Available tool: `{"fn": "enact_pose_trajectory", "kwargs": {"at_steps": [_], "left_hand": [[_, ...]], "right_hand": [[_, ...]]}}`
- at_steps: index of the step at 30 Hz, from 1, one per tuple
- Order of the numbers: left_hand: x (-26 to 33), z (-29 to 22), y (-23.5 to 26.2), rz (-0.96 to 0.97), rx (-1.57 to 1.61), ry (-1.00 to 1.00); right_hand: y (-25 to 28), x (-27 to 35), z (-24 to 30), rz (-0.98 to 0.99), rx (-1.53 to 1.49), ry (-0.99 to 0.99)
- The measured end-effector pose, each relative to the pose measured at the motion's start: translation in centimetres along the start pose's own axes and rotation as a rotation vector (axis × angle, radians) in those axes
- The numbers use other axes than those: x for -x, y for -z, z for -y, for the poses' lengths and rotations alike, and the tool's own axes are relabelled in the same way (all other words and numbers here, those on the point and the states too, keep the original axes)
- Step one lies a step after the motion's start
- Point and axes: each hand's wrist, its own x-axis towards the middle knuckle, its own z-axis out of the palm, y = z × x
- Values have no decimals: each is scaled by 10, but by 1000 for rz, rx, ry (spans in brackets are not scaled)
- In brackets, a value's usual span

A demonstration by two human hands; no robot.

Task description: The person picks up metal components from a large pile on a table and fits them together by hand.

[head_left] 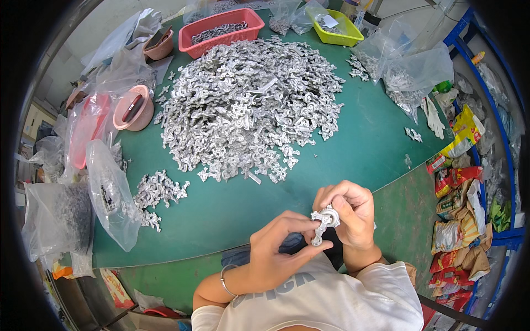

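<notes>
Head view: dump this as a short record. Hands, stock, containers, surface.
Left hand: pinching silver metal casting between thumb and finger; bangle on wrist
Right hand: fingers on same casting
Main stock: large casting pile, beyond the hands
Side stock: small casting pile, near table's left edge
Containers: red basket holding metal parts; yellow basket to its right
Surface: green tabletop

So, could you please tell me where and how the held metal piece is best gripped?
Probably by the metal piece's rounded end, from the right: it is broader and lies toward the right hand, while the narrow stem points down by the left hand.
</notes>
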Motion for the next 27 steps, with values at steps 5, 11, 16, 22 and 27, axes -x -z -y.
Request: {"fn": "enact_pose_trajectory", "kwargs": {"at_steps": [5,11,16,22,27], "left_hand": [[0,0,1,4,4,20],[0,1,1,1,39,33],[1,-6,5,78,46,121],[-1,-2,2,17,70,54],[-1,-3,2,20,78,44]], "right_hand": [[-1,0,1,-6,-24,-37],[-2,-1,1,18,0,-16],[-2,-1,0,13,-5,7],[-3,-2,-1,23,-21,13],[-3,-2,-3,23,-54,11]]}}
